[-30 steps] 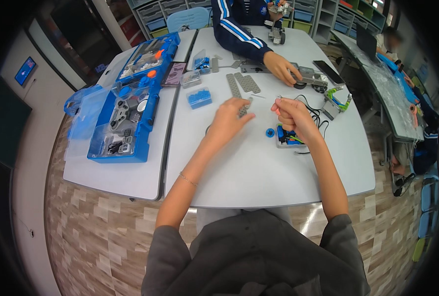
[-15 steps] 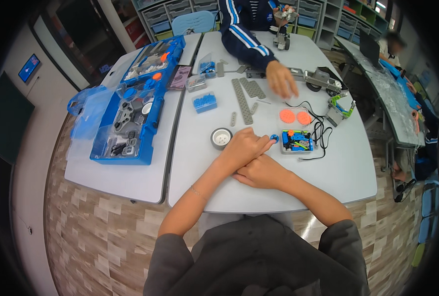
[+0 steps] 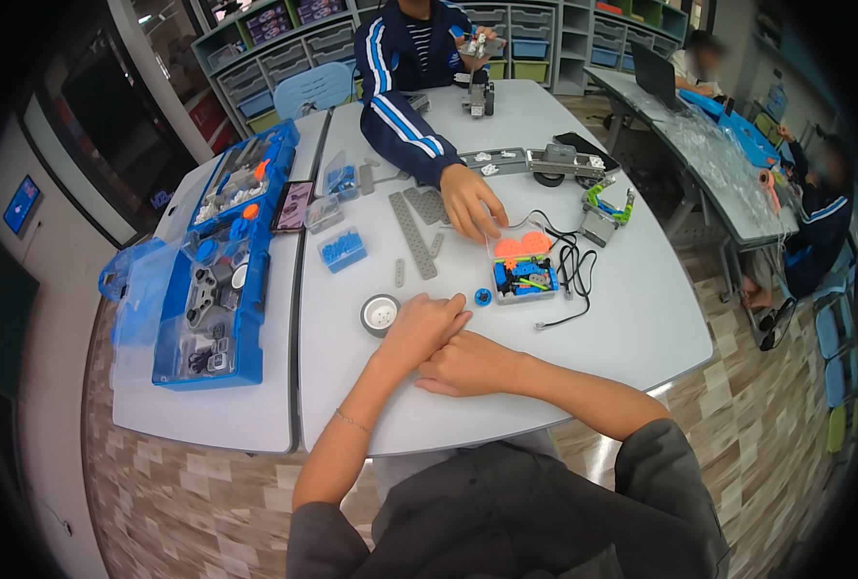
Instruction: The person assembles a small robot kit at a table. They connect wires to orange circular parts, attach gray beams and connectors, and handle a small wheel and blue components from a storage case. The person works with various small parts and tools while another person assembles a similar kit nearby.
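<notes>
My left hand (image 3: 417, 328) lies on the white table (image 3: 631, 328) with its fingers curled over the fingertips of my right hand (image 3: 469, 365); what is in its palm is hidden. My right hand rests flat, palm down, with nothing visible in it. A grey wheel with a white hub (image 3: 381, 314) sits just left of my left hand. A small blue round piece (image 3: 483, 297) lies just beyond my knuckles. Behind it stands a clear box (image 3: 523, 266) of orange gears and blue parts.
Across the table a person in a dark blue jacket rests a hand (image 3: 472, 201) near long grey beams (image 3: 411, 232). A black cable (image 3: 572, 280) trails right of the clear box. A large open blue parts case (image 3: 218, 275) fills the left table. Other people sit at the far right.
A second ago both hands were raised near the box, holding small pieces. They have come down toward me and now rest stacked on the table. The view has tilted.
</notes>
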A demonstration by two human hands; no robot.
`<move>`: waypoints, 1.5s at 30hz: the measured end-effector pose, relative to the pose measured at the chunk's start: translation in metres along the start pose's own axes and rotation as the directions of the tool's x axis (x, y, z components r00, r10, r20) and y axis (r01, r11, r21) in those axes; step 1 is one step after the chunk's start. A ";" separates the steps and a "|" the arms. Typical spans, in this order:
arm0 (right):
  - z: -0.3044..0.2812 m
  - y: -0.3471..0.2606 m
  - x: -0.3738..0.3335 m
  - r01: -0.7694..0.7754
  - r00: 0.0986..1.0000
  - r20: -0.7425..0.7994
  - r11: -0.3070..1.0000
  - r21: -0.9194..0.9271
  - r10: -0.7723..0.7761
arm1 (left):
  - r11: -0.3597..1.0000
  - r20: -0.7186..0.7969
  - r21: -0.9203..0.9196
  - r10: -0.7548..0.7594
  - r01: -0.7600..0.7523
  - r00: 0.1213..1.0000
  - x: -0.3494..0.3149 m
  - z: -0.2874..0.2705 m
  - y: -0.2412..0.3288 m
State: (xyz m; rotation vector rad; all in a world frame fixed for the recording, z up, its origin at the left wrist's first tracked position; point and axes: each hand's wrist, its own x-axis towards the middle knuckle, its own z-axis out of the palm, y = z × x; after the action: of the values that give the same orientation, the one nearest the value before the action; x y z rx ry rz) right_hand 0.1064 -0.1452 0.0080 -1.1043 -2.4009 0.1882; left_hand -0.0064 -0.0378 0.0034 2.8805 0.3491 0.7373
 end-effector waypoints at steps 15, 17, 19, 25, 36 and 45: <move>0.020 0.012 0.000 0.088 0.991 -0.100 0.996 -0.029 -0.090 | 0.997 0.008 -0.056 -0.045 0.046 0.999 0.002 -0.002 0.005; 0.023 0.013 0.002 0.101 0.988 -0.117 0.994 -0.039 -0.105 | 0.998 0.022 -0.040 -0.044 0.045 0.999 0.002 -0.006 0.006; 0.024 0.011 0.003 0.097 0.986 -0.131 0.995 -0.038 -0.102 | 1.000 0.038 -0.012 -0.023 0.023 0.999 0.002 -0.011 0.005; 0.025 0.007 -0.004 0.090 0.980 -0.166 0.991 -0.104 -0.107 | 0.990 -0.041 0.139 0.003 0.003 0.999 0.007 -0.027 0.001; 0.053 -0.002 0.009 0.161 0.956 -0.239 0.984 -0.070 -0.173 | 0.948 -0.115 0.289 -0.103 0.132 0.988 0.014 -0.025 -0.002; 0.052 -0.001 0.008 0.150 0.956 -0.246 0.987 -0.059 -0.160 | 0.944 -0.095 0.295 -0.126 0.149 0.987 0.016 -0.020 -0.002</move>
State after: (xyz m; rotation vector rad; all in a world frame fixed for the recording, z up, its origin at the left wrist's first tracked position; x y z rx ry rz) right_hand 0.0758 -0.1361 -0.0334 -0.8928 -2.2584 -0.0497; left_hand -0.0027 -0.0300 0.0275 3.0700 0.7246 0.8341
